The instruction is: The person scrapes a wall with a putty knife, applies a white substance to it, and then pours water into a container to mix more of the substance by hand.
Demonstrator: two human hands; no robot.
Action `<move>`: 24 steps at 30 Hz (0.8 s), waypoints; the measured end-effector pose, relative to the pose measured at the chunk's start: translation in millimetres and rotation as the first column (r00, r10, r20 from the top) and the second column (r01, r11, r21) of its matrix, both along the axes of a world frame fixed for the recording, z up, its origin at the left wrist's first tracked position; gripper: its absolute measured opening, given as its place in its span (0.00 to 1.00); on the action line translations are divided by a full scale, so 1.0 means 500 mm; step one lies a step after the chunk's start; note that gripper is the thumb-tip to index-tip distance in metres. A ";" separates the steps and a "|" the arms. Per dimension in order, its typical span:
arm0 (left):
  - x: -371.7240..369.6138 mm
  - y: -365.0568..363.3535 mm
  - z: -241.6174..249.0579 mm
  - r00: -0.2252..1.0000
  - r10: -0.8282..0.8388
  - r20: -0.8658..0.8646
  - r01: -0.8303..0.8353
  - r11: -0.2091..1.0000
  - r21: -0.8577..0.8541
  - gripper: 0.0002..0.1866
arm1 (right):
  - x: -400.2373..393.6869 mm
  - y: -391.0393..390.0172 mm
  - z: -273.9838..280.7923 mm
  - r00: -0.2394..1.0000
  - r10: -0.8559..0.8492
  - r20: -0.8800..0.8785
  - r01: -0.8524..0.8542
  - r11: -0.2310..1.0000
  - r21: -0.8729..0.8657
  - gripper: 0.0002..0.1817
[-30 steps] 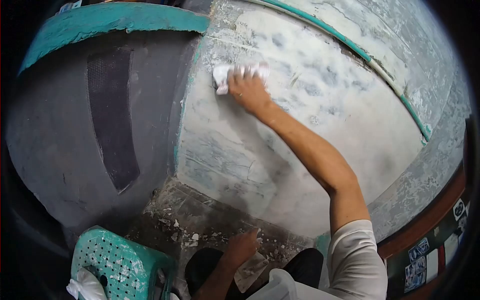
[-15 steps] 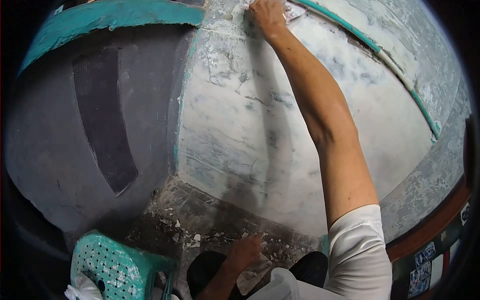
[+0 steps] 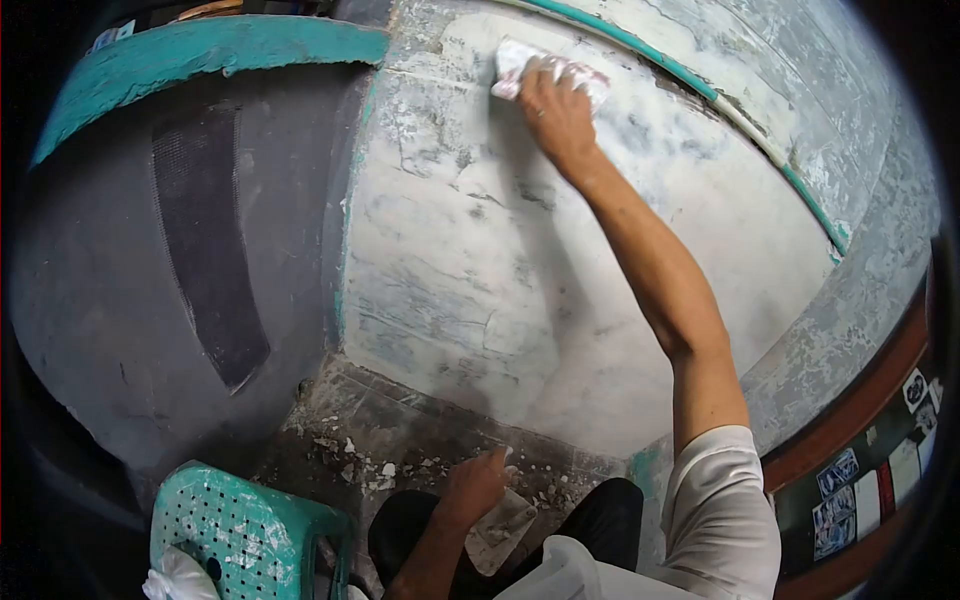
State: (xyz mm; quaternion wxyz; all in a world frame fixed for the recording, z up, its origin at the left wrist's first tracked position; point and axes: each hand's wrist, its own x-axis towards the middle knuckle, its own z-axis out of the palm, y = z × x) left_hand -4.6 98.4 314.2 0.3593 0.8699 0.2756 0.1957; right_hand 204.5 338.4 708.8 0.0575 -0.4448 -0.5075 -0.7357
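Note:
My right hand is raised high on the wall, fingers curled over a putty-smeared scraper, a wide white piece with reddish patches. The scraper lies against the whitish, patchy wall, just below a teal pipe. Low between my knees, my left hand is closed at the edge of a flat, putty-smeared plate. A white plastic container sits close beside it at my lap, overlapping the plate's lower end in this view.
A teal, paint-spotted plastic stool stands at lower left with a white plastic bag on it. Broken chips litter the floor along the wall's foot. A grey panel and a teal ledge fill the left side.
My right hand and the scraper have moved down the wall and slightly right. My left hand and the plate have shifted slightly; the whole view has tilted up a little.

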 end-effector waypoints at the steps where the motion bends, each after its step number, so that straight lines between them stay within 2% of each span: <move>1: 0.003 0.000 0.003 1.000 -0.014 -0.018 0.014 1.000 -0.006 0.21 | 0.022 -0.002 0.024 1.000 -0.009 0.005 0.008 0.998 0.054 0.24; 5: 0.011 -0.002 -0.007 1.000 -0.005 -0.006 0.005 1.000 0.002 0.20 | 0.068 0.004 0.081 0.991 -0.133 0.008 0.131 0.985 0.109 0.25; 7: 0.014 -0.002 -0.007 0.999 -0.019 0.032 0.019 1.000 0.009 0.20 | 0.077 0.017 0.094 0.993 -0.117 0.011 0.115 0.984 0.136 0.26; 8: 0.017 -0.001 -0.007 0.999 -0.020 0.027 0.020 1.000 0.010 0.20 | 0.084 0.022 0.100 0.990 -0.120 0.071 0.106 0.979 0.173 0.26; 9: 0.022 0.000 -0.007 1.000 -0.024 -0.018 0.024 1.000 0.003 0.20 | 0.085 0.024 0.109 0.983 -0.123 0.132 0.094 0.973 0.209 0.26; 10: 0.026 0.001 -0.007 0.998 -0.029 -0.063 0.029 1.000 -0.005 0.20 | 0.084 0.030 0.117 0.980 -0.155 0.122 0.126 0.967 0.220 0.26; 13: 0.033 -0.001 -0.026 1.000 -0.014 -0.005 0.014 1.000 0.022 0.20 | 0.088 0.037 0.139 0.975 -0.176 0.133 0.154 0.975 0.162 0.24; 14: 0.035 0.002 -0.028 1.000 -0.016 -0.008 0.016 1.000 0.019 0.20 | 0.085 0.045 0.143 0.984 -0.162 0.078 0.151 0.979 0.136 0.20; 15: 0.031 0.003 -0.019 0.999 -0.017 -0.030 0.018 1.000 0.019 0.20 | 0.090 0.049 0.146 0.983 -0.167 0.073 0.156 0.979 0.129 0.20; 17: 0.029 0.003 -0.017 0.998 -0.031 -0.062 0.031 0.999 0.009 0.20 | 0.102 0.048 0.144 0.997 -0.065 -0.049 0.060 0.994 -0.093 0.16; 18: 0.028 0.000 -0.020 0.999 -0.023 -0.042 0.023 1.000 -0.002 0.20 | 0.080 0.031 0.110 0.995 -0.010 -0.095 -0.003 0.990 -0.140 0.13; 20: 0.027 0.001 -0.014 1.000 -0.007 -0.007 0.007 1.000 0.002 0.20 | 0.103 0.024 0.002 0.988 0.156 -0.002 -0.153 0.967 -0.205 0.16; 21: 0.022 -0.003 -0.009 1.000 0.000 -0.005 0.000 1.000 -0.011 0.20 | 0.109 0.023 -0.062 0.993 0.110 0.038 -0.099 0.972 -0.214 0.17; 22: 0.014 -0.004 -0.006 1.000 0.011 -0.005 -0.012 1.000 -0.021 0.20 | 0.082 -0.010 -0.116 0.992 0.128 -0.010 -0.125 0.954 -0.272 0.15; 23: 0.006 -0.008 -0.009 1.000 0.022 0.000 -0.022 1.000 -0.015 0.20 | 0.056 -0.028 -0.152 0.975 -0.039 -0.217 -0.064 0.892 -0.448 0.13; 24: 0.002 -0.010 -0.014 0.999 0.019 0.027 -0.020 1.000 0.014 0.20 | 0.043 -0.066 -0.175 0.968 0.022 -0.249 -0.148 0.853 -0.500 0.10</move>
